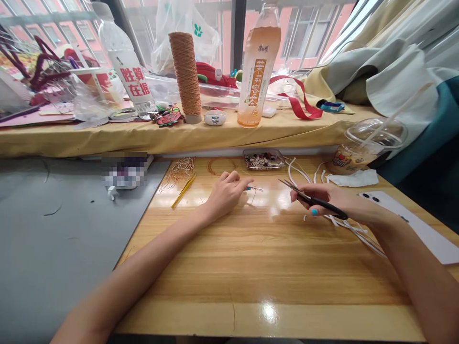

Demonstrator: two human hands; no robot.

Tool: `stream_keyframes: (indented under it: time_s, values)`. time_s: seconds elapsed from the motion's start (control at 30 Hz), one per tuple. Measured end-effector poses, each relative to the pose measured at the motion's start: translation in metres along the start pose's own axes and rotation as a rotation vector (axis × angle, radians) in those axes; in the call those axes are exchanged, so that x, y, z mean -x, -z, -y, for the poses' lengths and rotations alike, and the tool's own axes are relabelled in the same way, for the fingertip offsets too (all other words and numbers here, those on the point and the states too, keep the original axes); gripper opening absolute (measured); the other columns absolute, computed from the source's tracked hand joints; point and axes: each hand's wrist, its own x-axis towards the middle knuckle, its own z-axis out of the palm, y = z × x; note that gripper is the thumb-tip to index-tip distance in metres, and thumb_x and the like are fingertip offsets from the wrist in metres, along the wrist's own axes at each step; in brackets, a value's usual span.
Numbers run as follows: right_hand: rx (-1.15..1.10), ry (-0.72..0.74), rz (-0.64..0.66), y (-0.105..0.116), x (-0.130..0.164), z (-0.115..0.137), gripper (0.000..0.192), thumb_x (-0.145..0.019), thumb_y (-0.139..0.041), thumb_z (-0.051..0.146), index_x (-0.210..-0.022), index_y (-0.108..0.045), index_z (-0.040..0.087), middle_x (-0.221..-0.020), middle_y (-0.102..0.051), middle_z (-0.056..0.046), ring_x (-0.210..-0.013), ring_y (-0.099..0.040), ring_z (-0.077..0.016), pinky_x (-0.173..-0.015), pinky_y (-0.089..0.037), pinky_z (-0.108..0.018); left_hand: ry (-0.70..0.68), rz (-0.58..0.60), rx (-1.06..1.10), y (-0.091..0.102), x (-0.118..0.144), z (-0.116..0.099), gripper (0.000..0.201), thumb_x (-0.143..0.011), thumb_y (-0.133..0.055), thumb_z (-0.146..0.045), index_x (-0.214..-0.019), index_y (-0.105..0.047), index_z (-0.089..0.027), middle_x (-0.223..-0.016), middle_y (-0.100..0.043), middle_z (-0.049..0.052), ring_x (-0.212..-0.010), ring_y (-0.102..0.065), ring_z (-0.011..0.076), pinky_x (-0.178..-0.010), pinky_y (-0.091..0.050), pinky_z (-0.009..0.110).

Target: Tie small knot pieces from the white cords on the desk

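My left hand (225,192) is closed, pinching a short piece of white cord (257,189) with fine brown thread at it; the tip sticks out past my fingers. A pair of black-handled scissors (327,206) is gripped in my right hand (337,197). Their narrow blades are slightly apart and point left, towards the cord but not touching it. Loose white cords (353,231) lie under and beside my right hand. To the left of my left hand are yellow tweezers (183,191) and a tangle of brown and white thread (181,169).
A clear box of small beads (264,159) and a coil of brown thread (221,166) lie at the table's back. On the right are a lidded plastic cup (353,155) and a white phone (418,227). A thread spool (185,76) and drink bottle (258,71) stand on the sill.
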Motion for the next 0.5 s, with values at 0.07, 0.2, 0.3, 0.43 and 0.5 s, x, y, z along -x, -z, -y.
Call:
stream_keyframes:
  time_s: [0.07,0.2,0.3,0.43,0.5]
  values:
    - [0.087,-0.042,0.065,-0.002,-0.001,0.004,0.041,-0.061,-0.062,0.047,-0.09,-0.062,0.019,-0.066,-0.049,0.0,-0.057,-0.043,-0.011,-0.049,-0.031,-0.022,-0.015,-0.028,-0.028,0.001,0.0,0.002,0.019,-0.086,-0.038,-0.023,-0.089,-0.055,-0.015,-0.063,-0.059,0.002,-0.071,-0.047,0.0141,-0.064,-0.031,0.027]
    - [0.199,-0.095,0.198,-0.012,-0.004,0.013,0.043,-0.061,-0.059,0.052,-0.09,-0.063,0.02,-0.066,-0.053,0.0,-0.056,-0.045,-0.0123,-0.049,-0.031,-0.023,-0.052,-0.11,-0.028,0.005,-0.002,-0.002,0.02,-0.087,-0.038,-0.023,-0.076,-0.053,-0.016,-0.053,-0.05,-0.001,-0.06,-0.043,0.0123,-0.058,-0.029,0.025]
    - [0.233,-0.097,0.198,-0.019,-0.006,0.015,0.041,-0.061,-0.058,0.054,-0.085,-0.063,0.02,-0.064,-0.053,0.001,-0.056,-0.045,-0.0123,-0.049,-0.031,-0.022,-0.07,-0.153,-0.006,0.009,-0.002,-0.005,0.019,-0.086,-0.038,-0.02,-0.075,-0.053,-0.016,-0.053,-0.049,-0.001,-0.056,-0.04,0.0112,-0.055,-0.028,0.024]
    - [0.285,-0.102,0.14,-0.023,-0.008,0.014,0.035,-0.064,-0.055,0.053,-0.069,-0.059,0.018,-0.055,-0.046,0.003,-0.05,-0.04,-0.0097,-0.046,-0.027,-0.021,-0.079,-0.153,0.006,0.011,-0.001,-0.007,0.02,-0.086,-0.039,-0.021,-0.075,-0.055,-0.016,-0.054,-0.048,0.0,-0.056,-0.04,0.0109,-0.054,-0.029,0.023]
    - [0.287,-0.084,0.137,-0.024,-0.008,0.015,0.035,-0.065,-0.054,0.053,-0.065,-0.056,0.018,-0.052,-0.042,0.004,-0.048,-0.038,-0.009,-0.045,-0.025,-0.021,-0.086,-0.138,0.008,0.011,-0.001,-0.007,0.02,-0.086,-0.039,-0.021,-0.076,-0.055,-0.016,-0.054,-0.048,0.0,-0.057,-0.04,0.011,-0.054,-0.029,0.023]
